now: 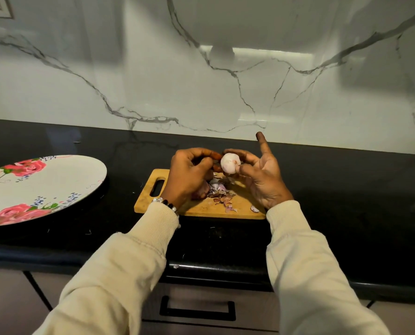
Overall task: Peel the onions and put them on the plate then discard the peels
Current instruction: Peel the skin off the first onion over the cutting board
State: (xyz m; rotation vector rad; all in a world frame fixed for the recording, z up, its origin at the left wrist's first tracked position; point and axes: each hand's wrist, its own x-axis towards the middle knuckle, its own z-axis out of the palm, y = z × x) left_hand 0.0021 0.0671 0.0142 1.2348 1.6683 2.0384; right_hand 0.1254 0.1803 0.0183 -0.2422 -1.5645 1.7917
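Observation:
A pale, mostly peeled onion (230,163) is held above the wooden cutting board (196,209). My right hand (262,175) grips it with thumb and fingers, its index finger pointing up. My left hand (189,172) pinches at the onion's left side with its fingertips. A heap of purple and brown peels (219,189) lies on the board under my hands, with a few loose bits (254,209) near its front edge. Another unpeeled onion (200,191) seems to lie partly hidden under my left hand. The floral plate (44,187) rests at the left, holding nothing.
The black countertop (346,189) runs along a marble-patterned wall (201,81). Below the counter's front edge is a drawer with a black handle (198,310). Cream sleeves cover both forearms, and a beaded bracelet (166,204) circles my left wrist.

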